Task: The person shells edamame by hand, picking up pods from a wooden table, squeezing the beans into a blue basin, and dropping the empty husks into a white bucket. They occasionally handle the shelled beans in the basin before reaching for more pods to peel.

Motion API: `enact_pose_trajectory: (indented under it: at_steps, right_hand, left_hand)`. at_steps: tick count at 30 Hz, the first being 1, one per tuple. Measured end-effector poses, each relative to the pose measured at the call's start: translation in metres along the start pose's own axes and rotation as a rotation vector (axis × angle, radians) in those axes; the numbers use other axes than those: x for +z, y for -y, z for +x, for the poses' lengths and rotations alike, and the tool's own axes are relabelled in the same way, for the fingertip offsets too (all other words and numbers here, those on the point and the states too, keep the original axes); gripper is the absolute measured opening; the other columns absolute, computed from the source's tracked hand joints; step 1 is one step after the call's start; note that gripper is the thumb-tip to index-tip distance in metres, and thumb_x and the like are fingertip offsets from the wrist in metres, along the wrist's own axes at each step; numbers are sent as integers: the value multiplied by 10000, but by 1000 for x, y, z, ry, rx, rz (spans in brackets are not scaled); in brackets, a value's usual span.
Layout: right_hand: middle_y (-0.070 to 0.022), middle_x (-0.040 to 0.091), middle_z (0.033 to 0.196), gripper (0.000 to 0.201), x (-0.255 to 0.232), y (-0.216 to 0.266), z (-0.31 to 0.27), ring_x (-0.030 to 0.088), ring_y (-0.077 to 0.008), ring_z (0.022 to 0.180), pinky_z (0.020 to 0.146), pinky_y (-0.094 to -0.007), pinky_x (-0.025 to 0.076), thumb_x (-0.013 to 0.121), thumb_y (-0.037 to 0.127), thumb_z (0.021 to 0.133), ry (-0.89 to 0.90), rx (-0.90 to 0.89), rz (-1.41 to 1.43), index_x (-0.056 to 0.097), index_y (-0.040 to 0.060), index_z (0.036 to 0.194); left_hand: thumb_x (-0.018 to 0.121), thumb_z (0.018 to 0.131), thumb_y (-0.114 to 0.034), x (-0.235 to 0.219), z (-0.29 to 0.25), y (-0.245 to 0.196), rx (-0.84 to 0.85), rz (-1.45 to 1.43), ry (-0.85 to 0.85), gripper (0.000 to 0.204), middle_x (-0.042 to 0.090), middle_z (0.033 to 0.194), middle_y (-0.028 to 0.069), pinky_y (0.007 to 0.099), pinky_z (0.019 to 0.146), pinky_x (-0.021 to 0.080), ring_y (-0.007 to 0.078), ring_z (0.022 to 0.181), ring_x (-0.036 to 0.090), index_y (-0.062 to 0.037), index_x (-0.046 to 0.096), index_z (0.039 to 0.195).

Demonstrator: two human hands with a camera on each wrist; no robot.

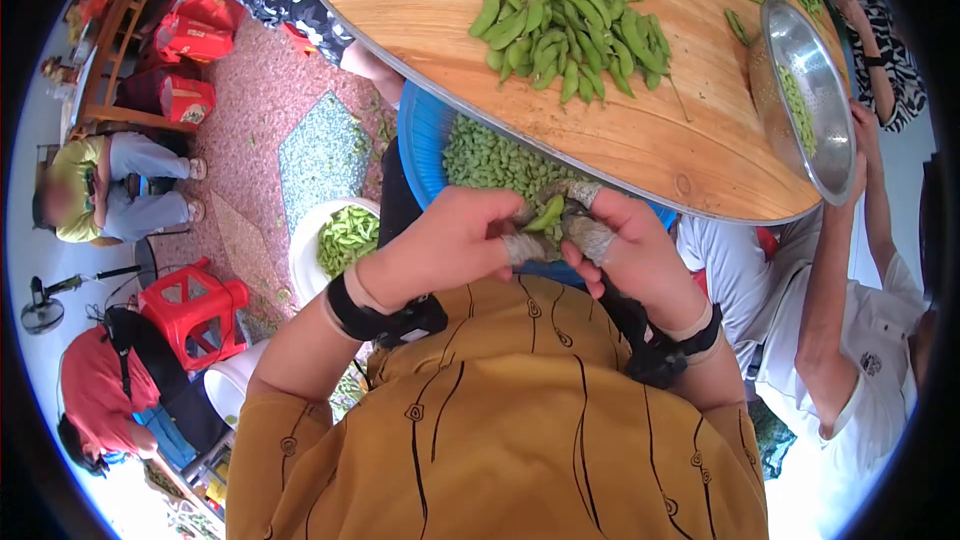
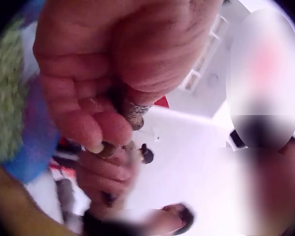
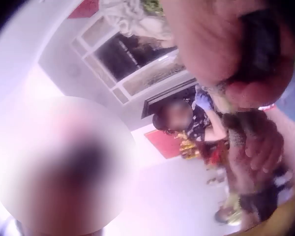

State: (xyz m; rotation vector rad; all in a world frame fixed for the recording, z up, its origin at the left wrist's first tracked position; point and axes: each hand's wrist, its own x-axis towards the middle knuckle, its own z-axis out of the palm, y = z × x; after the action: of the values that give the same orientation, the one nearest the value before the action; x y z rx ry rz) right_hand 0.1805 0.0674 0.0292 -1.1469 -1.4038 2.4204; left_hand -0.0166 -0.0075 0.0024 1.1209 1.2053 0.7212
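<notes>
A green edamame pod (image 1: 547, 213) sits between the fingertips of both hands, over a blue basin (image 1: 425, 145) of shelled beans (image 1: 500, 155). From the left, the left hand (image 1: 452, 238) pinches it with thumb and forefinger. The right hand (image 1: 632, 240) grips the pod's other side, its fingers curled. Greyish wraps cover several fingertips on both hands. In the left wrist view the left hand (image 2: 123, 54) fills the top, its fingers bent. The right wrist view shows the right hand (image 3: 211, 44) close up, with a pale green bit of the pod between the hands.
A wooden table (image 1: 420, 0) bears a heap of edamame pods (image 1: 575, 25) and a metal colander (image 1: 770, 90) at its right edge. A white bucket (image 1: 305, 265) of pods stands at the left. Beyond it are a red stool (image 1: 190, 305) and several seated people.
</notes>
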Motion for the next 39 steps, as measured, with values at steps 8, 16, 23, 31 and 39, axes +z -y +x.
enact_pose_trajectory:
  at_steps: [8, 16, 23, 31, 39]
  right_hand:
    - [-9, 579, 737, 273, 5, -11, 8, 510, -59, 548, 462, -210, 461, 435, -15, 835, -112, -90, -165, 583, 46, 1057]
    - [-2, 572, 731, 219, -2, -20, 9, 507, -62, 553, 477, -220, 462, 483, 27, 873, -98, -32, -106, 582, 44, 1068]
    - [-147, 613, 750, 284, -6, -35, 24, 609, -303, 663, 608, -379, 495, 652, 105, 765, -309, -548, -836, 565, 6, 1017]
    - [-168, 580, 728, 242, -3, -32, 16, 600, -358, 700, 603, -442, 489, 660, 87, 697, -490, -520, -1315, 546, 9, 895]
    - [-61, 578, 653, 138, 0, -9, 7, 571, -153, 517, 469, -277, 465, 668, 73, 785, -162, -90, -358, 555, 9, 833]
  left_hand:
    - [660, 667, -49, 9, 1, 9, 471, 901, -376, 247, 546, 695, 171, 415, 593, 485, 373, 703, 581, -9, 561, 889]
    - [506, 886, -45, -3, 5, 9, -203, -376, 20, 83, 604, 757, 81, 289, 547, 466, 173, 631, 583, 11, 554, 924]
    - [398, 870, 4, 8, 4, 10, -22, 52, 80, 176, 587, 759, 46, 247, 555, 456, 112, 603, 549, 3, 537, 977]
    - [422, 816, 22, 5, -2, 11, -151, 56, -66, 182, 602, 704, 56, 278, 537, 466, 141, 564, 571, 6, 570, 921]
    - [526, 760, -7, 3, -4, 4, 298, 418, -80, 107, 584, 611, 81, 293, 534, 477, 169, 561, 617, -15, 595, 842]
